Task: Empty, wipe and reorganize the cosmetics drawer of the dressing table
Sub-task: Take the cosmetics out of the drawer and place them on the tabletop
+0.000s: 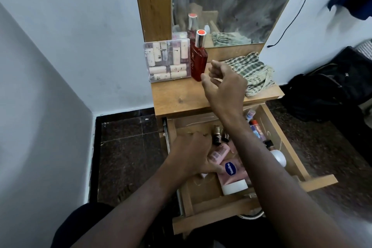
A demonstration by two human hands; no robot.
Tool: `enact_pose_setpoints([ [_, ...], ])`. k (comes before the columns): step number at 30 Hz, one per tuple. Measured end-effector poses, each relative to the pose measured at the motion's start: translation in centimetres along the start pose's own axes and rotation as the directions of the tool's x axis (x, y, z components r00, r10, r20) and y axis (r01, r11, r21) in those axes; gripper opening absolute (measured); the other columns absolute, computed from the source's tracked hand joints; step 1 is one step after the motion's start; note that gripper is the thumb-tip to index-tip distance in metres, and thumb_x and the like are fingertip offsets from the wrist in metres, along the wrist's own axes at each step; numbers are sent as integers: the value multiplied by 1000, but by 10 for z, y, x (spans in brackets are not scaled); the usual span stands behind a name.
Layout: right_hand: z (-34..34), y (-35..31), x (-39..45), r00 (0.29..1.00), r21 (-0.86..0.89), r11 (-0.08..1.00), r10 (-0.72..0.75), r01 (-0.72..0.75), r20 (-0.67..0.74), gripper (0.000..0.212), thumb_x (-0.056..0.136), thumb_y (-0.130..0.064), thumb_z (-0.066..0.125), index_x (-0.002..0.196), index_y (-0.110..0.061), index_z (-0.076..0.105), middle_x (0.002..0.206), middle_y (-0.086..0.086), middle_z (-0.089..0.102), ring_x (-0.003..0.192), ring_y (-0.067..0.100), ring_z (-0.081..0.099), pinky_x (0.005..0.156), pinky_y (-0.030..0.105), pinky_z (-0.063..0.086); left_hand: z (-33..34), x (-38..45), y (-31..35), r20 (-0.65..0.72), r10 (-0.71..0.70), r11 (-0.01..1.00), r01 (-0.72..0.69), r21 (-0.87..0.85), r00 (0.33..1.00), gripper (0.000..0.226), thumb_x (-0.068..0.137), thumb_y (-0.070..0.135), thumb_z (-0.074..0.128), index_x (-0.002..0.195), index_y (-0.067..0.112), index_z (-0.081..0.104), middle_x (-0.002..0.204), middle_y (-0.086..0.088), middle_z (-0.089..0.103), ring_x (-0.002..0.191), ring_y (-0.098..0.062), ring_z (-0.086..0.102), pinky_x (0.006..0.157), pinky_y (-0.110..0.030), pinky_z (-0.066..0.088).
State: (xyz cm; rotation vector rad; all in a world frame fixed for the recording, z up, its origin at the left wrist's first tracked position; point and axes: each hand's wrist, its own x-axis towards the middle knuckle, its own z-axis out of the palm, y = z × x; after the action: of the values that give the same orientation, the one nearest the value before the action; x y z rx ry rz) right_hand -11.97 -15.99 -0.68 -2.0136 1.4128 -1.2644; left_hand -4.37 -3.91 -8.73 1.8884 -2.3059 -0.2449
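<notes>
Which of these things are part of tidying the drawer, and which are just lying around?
Part of the job: open drawer, Vaseline tube, small pink tube, red perfume bottle, clear lipstick box, checked cloth.

Lying about: black bag, hanging cable.
</notes>
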Motion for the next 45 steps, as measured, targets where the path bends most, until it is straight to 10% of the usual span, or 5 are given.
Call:
enact_pose_setpoints([
  [8,-105,25,-91,839,-248,956,7,153,544,1,94,-25,80,94,-24,80,80,-17,73,73,-11,66,65,0,43,2,-5,3,-19,-68,996,67,-55,997,41,91,54,73,117,24,63,113,0,67,93,-16,63,76,-31,53],
  [18,-142,61,-87,474,-544,745,346,385,809,59,85,-37,81,141,-41,62,126,-12,58,130,16,50,106,37,50,4,2,3,25,-67,998,66,14,997,45,92,55,71,124,24,63,121,-2,64,103,-20,63,79,-33,55],
  [33,-160,65,-83,633,-192,931,-52,310,772,30,72,-27,70,100,-27,78,88,-17,70,79,3,61,71,24,49,4,3,-1,6,-60,993,60,-98,998,36,94,52,69,121,29,67,114,6,66,98,-13,63,83,-34,58],
  [39,-172,35,-68,890,383,922,-219,55,400,27,76,11,82,97,-6,78,94,4,79,79,31,75,63,47,60,5,0,-2,-28,-44,986,39,-165,999,37,93,46,74,124,27,67,120,3,70,102,-11,66,84,-25,53],
  [45,-115,31,-19,1000,284,959,-3,-3,20,23,80,-22,84,100,-11,80,90,1,81,81,22,78,76,49,65,3,1,1,-29,-36,997,34,-70,999,44,93,54,68,128,28,63,123,6,64,99,-11,64,70,-24,42],
])
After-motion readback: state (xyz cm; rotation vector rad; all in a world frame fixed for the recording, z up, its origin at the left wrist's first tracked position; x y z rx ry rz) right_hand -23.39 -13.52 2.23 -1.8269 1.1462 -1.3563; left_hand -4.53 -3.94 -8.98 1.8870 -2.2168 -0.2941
